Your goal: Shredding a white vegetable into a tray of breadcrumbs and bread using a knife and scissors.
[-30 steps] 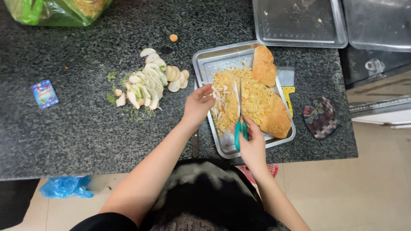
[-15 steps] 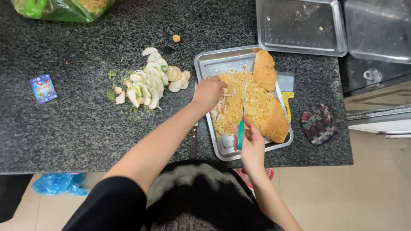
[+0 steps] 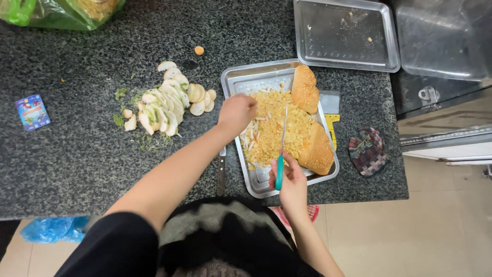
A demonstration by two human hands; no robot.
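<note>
A steel tray (image 3: pixel 237 82) on the dark granite counter holds a heap of shredded yellow food (image 3: pixel 277 128) and two crusty bread pieces (image 3: pixel 304 88). My left hand (image 3: pixel 237 113) rests curled on the left side of the heap, with shreds under its fingers. My right hand (image 3: pixel 290 179) grips the teal handle of a thin knife (image 3: pixel 281 149) at the tray's near edge. The blade points away from me across the heap.
Sliced pale rounds (image 3: pixel 166 105) lie left of the tray with green scraps. A second knife (image 3: pixel 221 174) lies beside the tray. An empty steel tray (image 3: pixel 346 33) sits at the back right. A patterned cloth (image 3: pixel 367 150), a scraper (image 3: pixel 330 110), a small blue packet (image 3: pixel 32 111) and a green bag (image 3: pixel 56 13) are also here.
The teal handles looked spread like scissors a second ago; now only one thin teal-handled blade shows. My left hand stays on the heap's left side.
</note>
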